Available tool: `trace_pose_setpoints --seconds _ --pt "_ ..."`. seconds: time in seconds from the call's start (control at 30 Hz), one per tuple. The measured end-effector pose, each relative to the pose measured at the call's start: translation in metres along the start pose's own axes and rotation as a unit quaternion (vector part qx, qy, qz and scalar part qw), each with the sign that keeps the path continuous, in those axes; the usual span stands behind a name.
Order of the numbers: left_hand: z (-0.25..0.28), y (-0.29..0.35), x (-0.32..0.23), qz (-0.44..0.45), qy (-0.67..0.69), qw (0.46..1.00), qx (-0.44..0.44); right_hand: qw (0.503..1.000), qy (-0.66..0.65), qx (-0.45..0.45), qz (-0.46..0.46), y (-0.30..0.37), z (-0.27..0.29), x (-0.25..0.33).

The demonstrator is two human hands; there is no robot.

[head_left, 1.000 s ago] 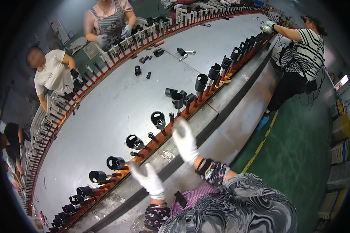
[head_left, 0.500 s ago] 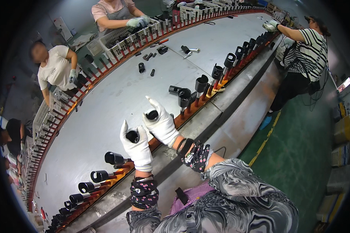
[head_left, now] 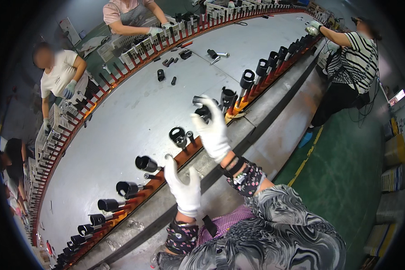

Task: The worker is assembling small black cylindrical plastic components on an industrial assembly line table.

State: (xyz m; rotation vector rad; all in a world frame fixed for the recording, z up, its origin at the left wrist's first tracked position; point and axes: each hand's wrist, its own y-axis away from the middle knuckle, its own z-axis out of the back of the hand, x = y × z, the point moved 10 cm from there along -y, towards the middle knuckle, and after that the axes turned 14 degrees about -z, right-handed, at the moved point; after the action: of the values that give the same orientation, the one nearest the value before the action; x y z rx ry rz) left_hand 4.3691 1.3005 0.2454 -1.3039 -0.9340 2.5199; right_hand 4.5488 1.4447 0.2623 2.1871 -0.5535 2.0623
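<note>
A row of black open-topped cups stands on short posts along the near curved track [head_left: 184,157]. My right hand [head_left: 213,135], in a white glove, curls its fingers and thumb round one black cup [head_left: 203,113] on this row. Just past its fingertips lies a black tube [head_left: 196,100], partly hidden. My left hand [head_left: 184,186], also white-gloved, is empty at the near edge, thumb and fingers apart. Closest to it are a black cup [head_left: 145,163] on its left and a notched black cup [head_left: 177,137] farther up. Beside that one stands a small bare post [head_left: 190,135].
Inside the track is a grey tabletop [head_left: 121,121] with loose black cylinders [head_left: 161,75] and a chrome part [head_left: 218,58]. Red posts [head_left: 117,69] line the far track, with white crates [head_left: 54,128] behind. Several people work round it; one in stripes [head_left: 360,58] stands far right.
Both hands have come off the two black cups they were round. My right hand has moved up and right to another cup; my left hand has shifted right and down, opening. The row has slid lower left.
</note>
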Motion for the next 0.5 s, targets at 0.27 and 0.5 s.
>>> trace_pose_setpoints --seconds 0.27,0.5 --pt "-0.003 -0.094 0.039 0.118 0.201 0.970 -0.070 0.994 0.071 0.085 -0.011 0.009 -0.069 0.000" --pt "0.053 -0.050 0.070 0.106 0.113 0.970 -0.187 0.964 0.125 0.197 -0.130 0.078 -0.090 -0.042"
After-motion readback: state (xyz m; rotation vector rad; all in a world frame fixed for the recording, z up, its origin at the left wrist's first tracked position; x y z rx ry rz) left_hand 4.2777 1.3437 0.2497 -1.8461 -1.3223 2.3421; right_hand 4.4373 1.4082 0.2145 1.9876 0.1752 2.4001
